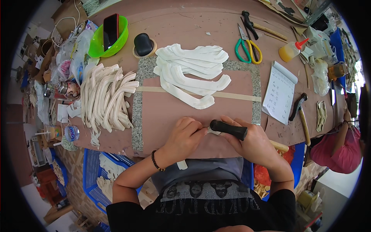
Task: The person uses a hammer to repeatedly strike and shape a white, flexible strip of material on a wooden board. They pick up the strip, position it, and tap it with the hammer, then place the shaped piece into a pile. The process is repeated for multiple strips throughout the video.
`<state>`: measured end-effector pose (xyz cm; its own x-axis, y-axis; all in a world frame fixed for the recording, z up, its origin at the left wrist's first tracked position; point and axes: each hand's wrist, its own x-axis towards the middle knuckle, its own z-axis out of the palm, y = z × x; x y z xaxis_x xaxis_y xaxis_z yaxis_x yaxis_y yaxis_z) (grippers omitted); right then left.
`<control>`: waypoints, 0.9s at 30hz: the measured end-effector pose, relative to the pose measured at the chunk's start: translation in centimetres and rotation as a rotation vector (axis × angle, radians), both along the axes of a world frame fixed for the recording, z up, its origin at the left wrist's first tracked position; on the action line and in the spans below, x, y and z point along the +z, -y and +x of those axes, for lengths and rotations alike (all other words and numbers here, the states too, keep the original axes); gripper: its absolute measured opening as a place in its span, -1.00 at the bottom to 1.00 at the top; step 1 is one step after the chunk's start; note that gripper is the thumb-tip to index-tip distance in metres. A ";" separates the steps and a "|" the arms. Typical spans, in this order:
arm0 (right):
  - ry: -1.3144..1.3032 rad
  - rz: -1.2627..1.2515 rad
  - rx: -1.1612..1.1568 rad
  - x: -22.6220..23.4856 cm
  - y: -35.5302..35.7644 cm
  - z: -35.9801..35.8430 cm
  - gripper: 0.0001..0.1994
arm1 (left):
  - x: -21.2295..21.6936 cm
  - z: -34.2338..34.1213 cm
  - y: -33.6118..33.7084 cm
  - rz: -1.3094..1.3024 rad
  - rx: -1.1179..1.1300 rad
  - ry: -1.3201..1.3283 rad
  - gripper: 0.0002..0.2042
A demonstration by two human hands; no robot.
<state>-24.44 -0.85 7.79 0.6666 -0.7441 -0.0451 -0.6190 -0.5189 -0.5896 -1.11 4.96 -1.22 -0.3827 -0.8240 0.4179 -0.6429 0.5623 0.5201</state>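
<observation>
Right now your left hand (185,135) is curled into a loose fist, pressing down on a small flat white curved piece (213,132) at the near edge of the brown work mat (162,112), which lies on a speckled grey stone slab (137,116). Only a sliver of that piece shows between your two hands, so you cannot tell its full shape. Your right hand (253,141) is closed around a black cylindrical tool handle (228,129), which lies almost level and points left, its tip meeting the white piece just beside your left fingers. A black bead bracelet (155,161) sits on your left wrist.

Further up the mat, a fanned stack of flat white curved strips (193,71) lies well apart from your hands. To the left, off the slab, a heap of cream-coloured arched strips (106,96) rests on the table. Behind them stands a bright green plastic bowl (108,38) with a dark phone (111,25) inside it. To your right lie a white notepad with handwriting (279,92), green-and-yellow-handled scissors (247,48) and a hammer with a wooden shaft (301,114).
</observation>
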 end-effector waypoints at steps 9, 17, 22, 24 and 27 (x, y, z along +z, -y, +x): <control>-0.006 -0.020 0.033 -0.2 0.0 0.2 -0.43 | 1.3 -0.7 -1.3 -0.009 0.061 0.117 -0.80; 0.080 0.003 0.046 -0.5 0.5 -0.1 -0.43 | 1.4 -0.3 -1.8 0.119 0.079 0.014 -0.73; -0.019 -0.040 -0.101 0.7 0.8 -1.4 -0.44 | 0.8 0.1 0.7 0.017 -0.090 0.081 -0.67; 0.098 -0.007 -0.112 0.9 0.2 -1.7 -0.46 | 1.0 -0.1 1.2 -0.017 -0.139 0.145 -0.67; 0.033 0.037 -0.050 -0.3 -0.3 -1.9 -0.46 | 1.6 -0.3 1.4 -0.035 -0.206 0.230 -0.66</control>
